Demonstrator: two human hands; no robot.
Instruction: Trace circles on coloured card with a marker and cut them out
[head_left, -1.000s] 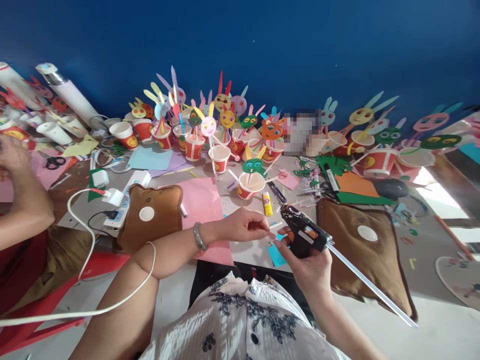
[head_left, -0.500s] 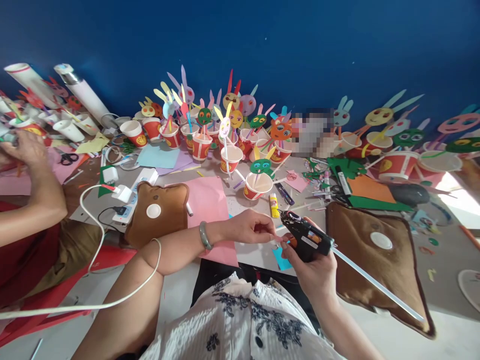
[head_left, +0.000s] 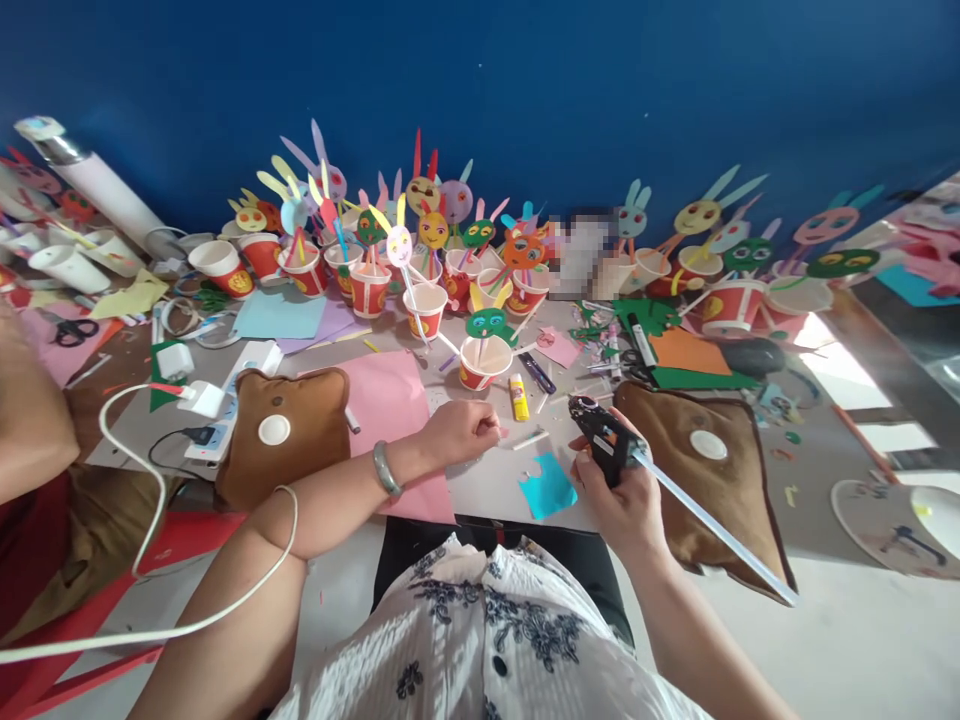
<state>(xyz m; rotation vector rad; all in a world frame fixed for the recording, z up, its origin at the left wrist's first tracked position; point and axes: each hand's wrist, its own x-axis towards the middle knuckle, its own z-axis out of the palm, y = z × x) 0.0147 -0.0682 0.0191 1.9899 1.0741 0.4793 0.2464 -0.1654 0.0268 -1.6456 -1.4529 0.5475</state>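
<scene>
Fingers of right hand (head_left: 628,505) wrapped around glue gun (head_left: 611,450), left hand (head_left: 466,430) left of it, fingertips pinching pink scrap (head_left: 503,434)

A black glue gun (head_left: 609,448) is held at a slant, its nozzle (head_left: 576,402) pointing forward and left over the counter (head_left: 487,492), with a long, pale, cloudy glue stick (head_left: 716,528) jutting from its back, while a tiny pink scrap (head_left: 503,435), mostly hidden, is pinched off to its left.

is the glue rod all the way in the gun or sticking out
Sticking out: a long length of the glue rod shows behind the black glue gun in the right hand.
</scene>
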